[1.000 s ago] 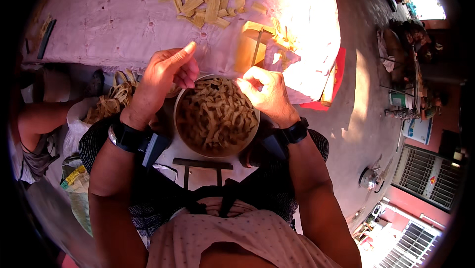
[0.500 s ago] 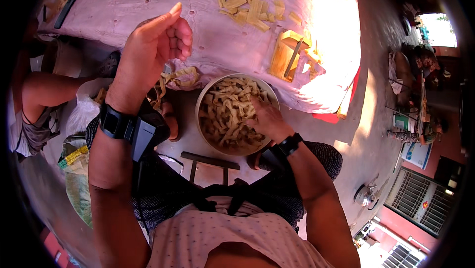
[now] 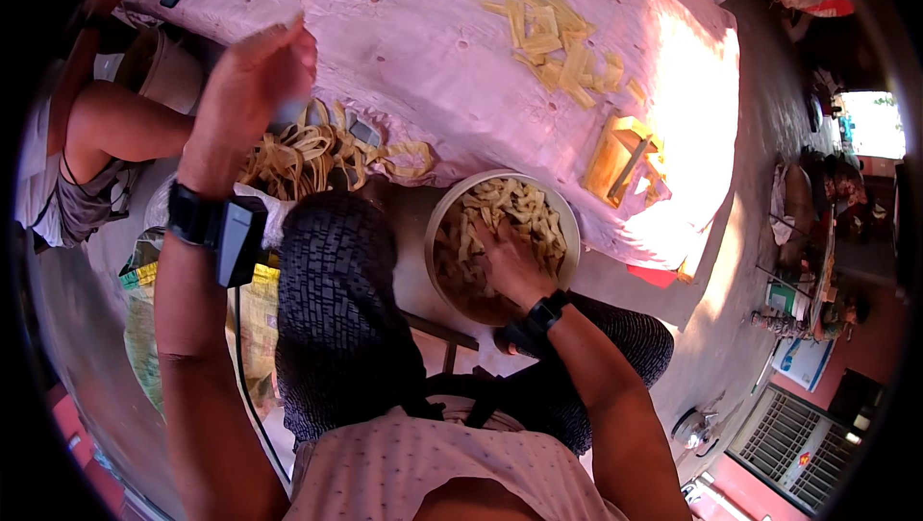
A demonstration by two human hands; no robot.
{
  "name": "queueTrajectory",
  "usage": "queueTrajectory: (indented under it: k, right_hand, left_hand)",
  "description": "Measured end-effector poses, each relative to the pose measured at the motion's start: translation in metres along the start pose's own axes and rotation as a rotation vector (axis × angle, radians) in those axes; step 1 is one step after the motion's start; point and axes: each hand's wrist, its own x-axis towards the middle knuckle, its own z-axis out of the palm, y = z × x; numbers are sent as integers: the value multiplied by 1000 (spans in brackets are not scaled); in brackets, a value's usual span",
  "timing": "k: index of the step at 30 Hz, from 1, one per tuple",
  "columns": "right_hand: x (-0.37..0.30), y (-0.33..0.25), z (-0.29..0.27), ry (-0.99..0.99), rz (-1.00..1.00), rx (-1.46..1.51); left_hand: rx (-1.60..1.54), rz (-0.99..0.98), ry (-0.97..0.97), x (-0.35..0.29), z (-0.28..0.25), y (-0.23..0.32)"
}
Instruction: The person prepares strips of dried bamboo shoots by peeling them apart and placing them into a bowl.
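Beside the near edge of the table [image 3: 394,31]: one round tub [image 3: 573,242], pale strips [image 3: 529,207] inside; a hasty scoop could tip some over the rim. Right hand [image 3: 511,269]: fingers slightly apart, tips among strips, any pinch hidden. Left hand [image 3: 255,74]: raised, fingers curled, blurred; cannot tell whether empty.

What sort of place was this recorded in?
Probably a home, perhaps a yard or open-fronted room, used as a workspace: there is a pink quilted cloth, a round tub of pale strips, and a barred grille.
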Motion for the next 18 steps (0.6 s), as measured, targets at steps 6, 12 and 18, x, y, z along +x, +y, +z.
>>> queueTrajectory:
  k: [6, 12, 18]
  right_hand:
    - [7, -5, -5, -40, -73, 98]
    - [16, -17, -19, -57, -46, 113]
    - [26, -15, -16, -80, -74, 103]
  left_hand:
    - [96, -480, 310, -17, -87, -143]
    - [1183, -480, 518, -19, -116, -236]
    - [1440, -545, 599, -26, -103, -265]
